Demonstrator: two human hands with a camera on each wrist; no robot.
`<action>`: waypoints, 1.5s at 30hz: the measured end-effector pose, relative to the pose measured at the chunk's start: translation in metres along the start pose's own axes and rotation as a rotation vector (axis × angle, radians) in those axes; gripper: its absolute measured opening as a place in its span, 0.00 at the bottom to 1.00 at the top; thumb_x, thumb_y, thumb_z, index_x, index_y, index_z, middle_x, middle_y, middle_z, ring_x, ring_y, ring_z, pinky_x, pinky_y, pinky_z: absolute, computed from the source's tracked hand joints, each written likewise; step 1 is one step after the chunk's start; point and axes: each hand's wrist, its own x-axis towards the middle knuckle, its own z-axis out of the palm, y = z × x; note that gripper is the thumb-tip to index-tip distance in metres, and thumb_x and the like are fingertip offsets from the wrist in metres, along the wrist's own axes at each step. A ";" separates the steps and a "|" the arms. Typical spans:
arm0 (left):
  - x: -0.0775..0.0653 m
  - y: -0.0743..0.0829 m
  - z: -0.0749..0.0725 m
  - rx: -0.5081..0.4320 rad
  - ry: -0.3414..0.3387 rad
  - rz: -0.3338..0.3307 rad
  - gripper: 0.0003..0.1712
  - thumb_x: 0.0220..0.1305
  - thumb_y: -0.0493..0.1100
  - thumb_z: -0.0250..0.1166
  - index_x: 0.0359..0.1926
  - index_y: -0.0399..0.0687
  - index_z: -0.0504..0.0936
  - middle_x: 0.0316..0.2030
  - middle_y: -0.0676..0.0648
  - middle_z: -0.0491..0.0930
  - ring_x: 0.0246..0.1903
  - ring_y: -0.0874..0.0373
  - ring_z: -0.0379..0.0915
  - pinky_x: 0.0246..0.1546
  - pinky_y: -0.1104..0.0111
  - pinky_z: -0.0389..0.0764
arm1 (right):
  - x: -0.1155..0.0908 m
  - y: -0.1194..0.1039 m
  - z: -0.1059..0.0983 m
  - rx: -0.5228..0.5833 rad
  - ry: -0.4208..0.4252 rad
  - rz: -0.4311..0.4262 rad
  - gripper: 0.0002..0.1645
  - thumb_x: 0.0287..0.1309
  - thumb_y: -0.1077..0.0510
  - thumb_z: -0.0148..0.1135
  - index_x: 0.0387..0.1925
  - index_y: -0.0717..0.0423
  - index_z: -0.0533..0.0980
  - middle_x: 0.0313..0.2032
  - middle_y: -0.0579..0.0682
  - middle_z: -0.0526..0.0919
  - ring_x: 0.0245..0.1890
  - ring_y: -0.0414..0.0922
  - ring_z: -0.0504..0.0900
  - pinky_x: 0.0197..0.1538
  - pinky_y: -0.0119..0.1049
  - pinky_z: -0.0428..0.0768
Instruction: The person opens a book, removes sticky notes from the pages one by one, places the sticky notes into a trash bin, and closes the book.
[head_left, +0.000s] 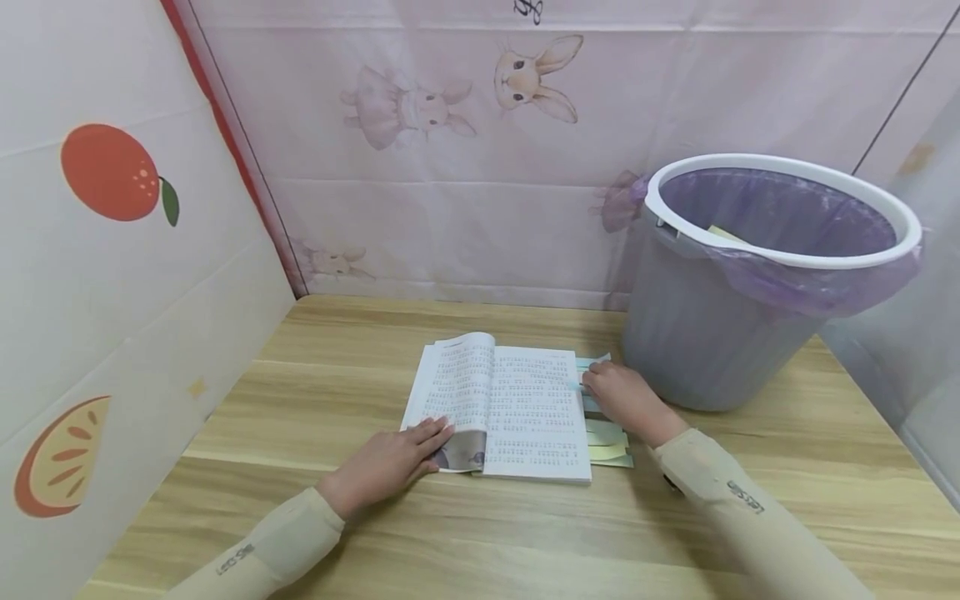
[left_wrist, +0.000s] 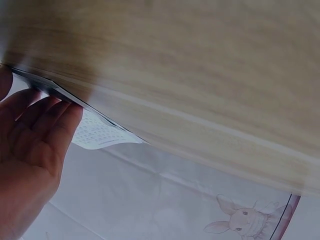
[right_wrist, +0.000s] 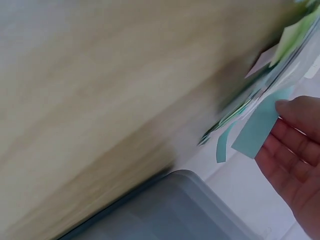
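Note:
An open book [head_left: 536,408] with printed pages lies on the wooden table, its left pages bowed up near the spine. My left hand [head_left: 386,462] rests on the lower left page, with fingers extended; in the left wrist view its fingers [left_wrist: 65,125] press against the book. At the right page edge, my right hand [head_left: 626,398] pinches a light blue sticky note [right_wrist: 257,127] between thumb and fingers. That note still reaches the book's edge. Below the right hand, green and yellow sticky notes [head_left: 607,452] stick out from the pages.
A grey trash bin [head_left: 697,333] with a white rim and purple liner stands just behind and right of the book. A yellowish piece [head_left: 723,234] shows inside it. Printed curtains [head_left: 465,217] hang behind and left of the table [head_left: 300,392].

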 end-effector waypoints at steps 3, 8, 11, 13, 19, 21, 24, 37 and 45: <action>0.001 0.000 0.001 0.006 0.003 0.011 0.29 0.70 0.50 0.56 0.67 0.41 0.68 0.65 0.41 0.68 0.61 0.48 0.69 0.49 0.55 0.79 | 0.000 0.000 -0.001 0.003 -0.001 0.019 0.04 0.57 0.64 0.66 0.29 0.61 0.80 0.27 0.50 0.80 0.27 0.45 0.80 0.29 0.38 0.80; 0.001 0.001 0.001 0.009 0.010 0.024 0.29 0.70 0.49 0.57 0.67 0.41 0.68 0.65 0.40 0.68 0.61 0.48 0.69 0.51 0.55 0.78 | 0.001 0.000 -0.003 0.006 -0.005 0.054 0.04 0.54 0.65 0.68 0.28 0.61 0.79 0.27 0.51 0.80 0.26 0.45 0.80 0.28 0.37 0.80; 0.001 0.001 0.002 0.011 0.024 0.031 0.29 0.70 0.49 0.57 0.66 0.40 0.69 0.64 0.40 0.69 0.61 0.48 0.69 0.51 0.55 0.78 | 0.001 0.001 -0.003 0.023 -0.003 0.072 0.06 0.52 0.66 0.70 0.28 0.61 0.79 0.26 0.51 0.80 0.25 0.44 0.79 0.28 0.37 0.79; 0.001 0.001 0.002 0.014 0.037 0.036 0.29 0.69 0.49 0.58 0.66 0.41 0.69 0.64 0.40 0.69 0.61 0.47 0.69 0.50 0.55 0.78 | 0.001 0.002 -0.002 0.028 -0.001 0.082 0.06 0.52 0.66 0.70 0.28 0.61 0.79 0.25 0.51 0.80 0.25 0.44 0.79 0.28 0.37 0.79; 0.001 0.001 0.003 0.011 0.044 0.036 0.29 0.69 0.49 0.58 0.66 0.41 0.70 0.64 0.40 0.70 0.60 0.47 0.70 0.49 0.55 0.78 | -0.003 0.005 -0.003 0.062 0.008 0.120 0.03 0.55 0.69 0.65 0.28 0.62 0.78 0.26 0.52 0.79 0.26 0.45 0.79 0.29 0.38 0.79; 0.001 0.002 0.002 0.002 0.032 0.024 0.29 0.69 0.49 0.58 0.66 0.41 0.69 0.64 0.40 0.70 0.61 0.48 0.70 0.50 0.54 0.78 | -0.005 0.006 -0.006 0.101 0.015 0.141 0.05 0.57 0.69 0.63 0.27 0.61 0.77 0.25 0.51 0.78 0.25 0.44 0.76 0.29 0.38 0.78; 0.002 0.002 0.001 -0.009 0.011 0.006 0.29 0.70 0.49 0.57 0.67 0.41 0.68 0.65 0.41 0.69 0.61 0.48 0.69 0.51 0.54 0.77 | -0.009 0.004 -0.015 0.177 0.057 0.164 0.05 0.57 0.71 0.61 0.28 0.62 0.77 0.27 0.51 0.77 0.27 0.45 0.74 0.31 0.39 0.76; 0.001 0.002 -0.002 -0.042 -0.014 -0.029 0.29 0.70 0.49 0.57 0.67 0.43 0.68 0.65 0.41 0.69 0.61 0.47 0.69 0.51 0.53 0.77 | -0.030 -0.011 -0.171 0.159 1.104 -0.027 0.08 0.44 0.78 0.63 0.30 0.68 0.80 0.30 0.63 0.82 0.33 0.61 0.77 0.53 0.23 0.71; 0.001 0.001 -0.003 -0.042 -0.017 -0.029 0.29 0.70 0.49 0.56 0.68 0.43 0.68 0.65 0.41 0.69 0.61 0.48 0.69 0.51 0.53 0.77 | -0.034 0.028 -0.222 0.031 1.154 0.171 0.04 0.53 0.73 0.59 0.27 0.72 0.80 0.30 0.68 0.81 0.34 0.67 0.75 0.51 0.27 0.71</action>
